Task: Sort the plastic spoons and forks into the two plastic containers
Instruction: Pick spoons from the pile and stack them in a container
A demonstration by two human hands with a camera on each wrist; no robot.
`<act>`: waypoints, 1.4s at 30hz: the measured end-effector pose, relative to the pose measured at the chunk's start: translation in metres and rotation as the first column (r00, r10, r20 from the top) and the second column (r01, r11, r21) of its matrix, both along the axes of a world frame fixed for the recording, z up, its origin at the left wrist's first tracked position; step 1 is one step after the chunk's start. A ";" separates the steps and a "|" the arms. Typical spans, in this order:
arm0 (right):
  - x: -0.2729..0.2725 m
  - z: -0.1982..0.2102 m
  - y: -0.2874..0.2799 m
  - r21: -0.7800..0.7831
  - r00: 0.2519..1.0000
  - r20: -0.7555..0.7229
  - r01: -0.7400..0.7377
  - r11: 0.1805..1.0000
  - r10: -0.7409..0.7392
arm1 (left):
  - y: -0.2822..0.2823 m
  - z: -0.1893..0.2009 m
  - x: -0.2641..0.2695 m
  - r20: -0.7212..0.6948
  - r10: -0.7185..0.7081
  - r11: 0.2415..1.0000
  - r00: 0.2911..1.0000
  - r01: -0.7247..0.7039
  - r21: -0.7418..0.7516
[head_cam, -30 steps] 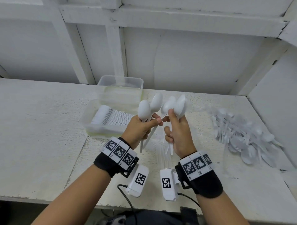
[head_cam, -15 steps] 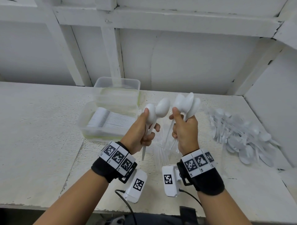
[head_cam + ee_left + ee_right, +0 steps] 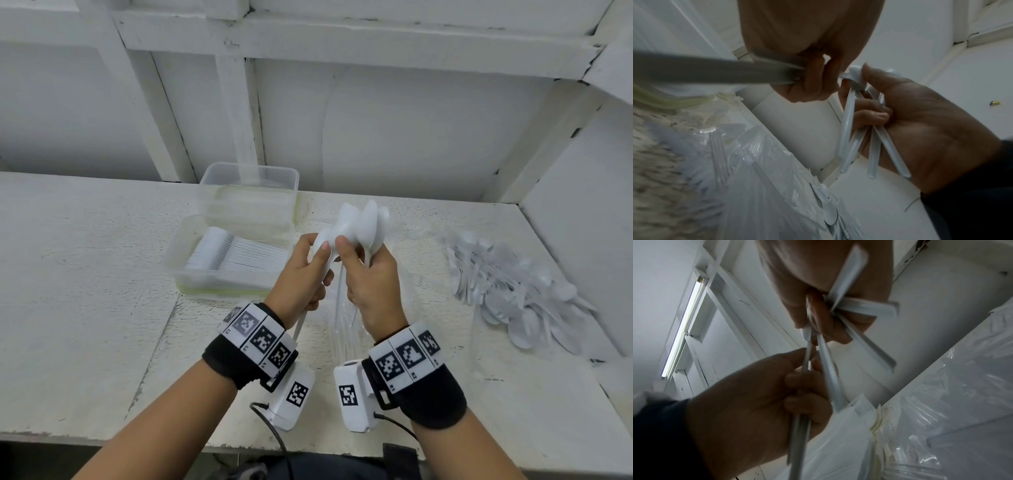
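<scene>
I've got both hands mid-table, left hand (image 3: 301, 274) and right hand (image 3: 371, 284) each clenching white spoons (image 3: 359, 222) by the handles, bowls bunched together to stack for the near container (image 3: 191, 274) by the table's back edge.

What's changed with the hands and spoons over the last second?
The left hand and right hand closed together, merging their separate spoon pairs into one bunch of spoons gripped by both. The near container of stacked cutlery and the loose spoon pile stayed put.
</scene>
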State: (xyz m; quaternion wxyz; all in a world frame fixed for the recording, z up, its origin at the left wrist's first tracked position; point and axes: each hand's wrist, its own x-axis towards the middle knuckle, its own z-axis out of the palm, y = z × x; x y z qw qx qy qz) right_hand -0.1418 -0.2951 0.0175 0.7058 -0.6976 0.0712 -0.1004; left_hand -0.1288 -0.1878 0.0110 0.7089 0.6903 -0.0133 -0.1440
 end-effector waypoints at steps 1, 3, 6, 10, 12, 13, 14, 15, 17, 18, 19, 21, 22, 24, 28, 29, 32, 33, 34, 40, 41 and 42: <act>0.000 -0.001 0.000 0.009 1.000 -0.002 0.005 1.000 -0.005 | 0.000 -0.001 0.000 0.021 0.021 1.000 1.000 -0.021 0.014; 0.001 -0.001 -0.002 0.038 1.000 0.005 0.026 0.999 -0.026 | 0.001 -0.001 0.002 0.059 0.070 0.997 0.996 -0.072 0.036; 0.002 0.000 -0.007 0.060 0.996 0.042 0.081 0.995 -0.083 | 0.005 -0.003 0.005 0.032 0.131 0.991 0.991 -0.130 -0.019; 0.002 0.001 -0.012 -0.052 0.988 0.107 0.114 0.992 -0.108 | 0.007 0.000 0.008 -0.054 0.155 0.974 0.986 -0.162 -0.157; 0.000 -0.001 -0.012 -0.106 0.989 0.119 0.095 0.990 -0.082 | 0.005 0.003 0.009 -0.105 0.136 0.950 0.985 -0.159 -0.268; -0.001 -0.001 -0.011 -0.125 0.991 0.116 0.081 0.989 -0.067 | 0.004 0.004 0.010 -0.121 0.128 0.940 0.984 -0.160 -0.301; -0.001 -0.002 -0.010 -0.139 0.993 0.109 0.065 0.988 -0.050 | 0.003 0.005 0.011 -0.121 0.124 0.936 0.985 -0.157 -0.314; -0.001 -0.003 -0.009 -0.146 0.994 0.103 0.049 0.988 -0.034 | 0.002 0.004 0.011 -0.111 0.123 0.940 0.986 -0.151 -0.306; -0.001 -0.005 -0.005 -0.159 0.996 0.091 0.015 0.987 -0.001 | 0.000 0.003 0.010 -0.068 0.117 0.954 0.991 -0.131 -0.270; -0.002 -0.005 -0.003 -0.164 0.996 0.088 0.001 0.987 0.014 | -0.001 0.001 0.010 -0.046 0.121 0.961 0.992 -0.129 -0.243; -0.002 -0.005 0.000 -0.174 0.996 0.086 -0.013 0.985 0.028 | -0.002 0.000 0.011 -0.027 0.130 0.968 0.991 -0.133 -0.212; -0.002 -0.007 0.004 -0.238 0.996 0.076 -0.028 0.971 0.047 | -0.003 -0.003 0.012 -0.008 0.162 0.973 0.987 -0.161 -0.167; -0.002 -0.008 0.006 -0.290 0.997 0.063 -0.030 0.957 0.050 | -0.004 -0.005 0.013 -0.008 0.172 0.971 0.985 -0.171 -0.164; -0.001 -0.011 0.008 -0.406 0.999 0.032 -0.026 0.913 0.043 | -0.006 -0.008 0.015 -0.022 0.159 0.971 0.987 -0.161 -0.178; 0.000 -0.012 0.015 -0.485 0.998 -0.009 -0.058 0.873 0.061 | -0.007 -0.012 0.015 -0.057 0.134 0.967 0.989 -0.143 -0.211; 0.000 -0.013 0.016 -0.487 0.998 -0.018 -0.067 0.871 0.067 | -0.007 -0.013 0.015 -0.065 0.117 0.964 0.991 -0.128 -0.232; 0.002 -0.009 0.015 -0.480 0.989 -0.090 -0.144 0.866 0.114 | -0.002 -0.016 0.016 -0.089 0.080 0.964 0.993 -0.100 -0.246; 0.002 -0.007 0.015 -0.479 0.981 -0.121 -0.189 0.857 0.149 | -0.001 -0.016 0.017 -0.103 0.084 0.961 0.991 -0.108 -0.254; 0.002 -0.005 0.014 -0.476 0.969 -0.157 -0.243 0.845 0.190 | 0.001 -0.017 0.017 -0.117 0.101 0.955 0.988 -0.130 -0.267; -0.004 0.004 0.012 -0.387 0.905 -0.310 -0.401 0.830 0.292 | 0.009 -0.019 0.021 -0.141 0.214 0.933 0.967 -0.245 -0.265; -0.005 0.003 0.012 -0.380 0.906 -0.308 -0.396 0.836 0.290 | 0.010 -0.017 0.020 -0.142 0.213 0.932 0.967 -0.244 -0.268; -0.005 0.002 0.011 -0.369 0.909 -0.302 -0.389 0.844 0.287 | 0.010 -0.016 0.019 -0.141 0.217 0.931 0.966 -0.248 -0.269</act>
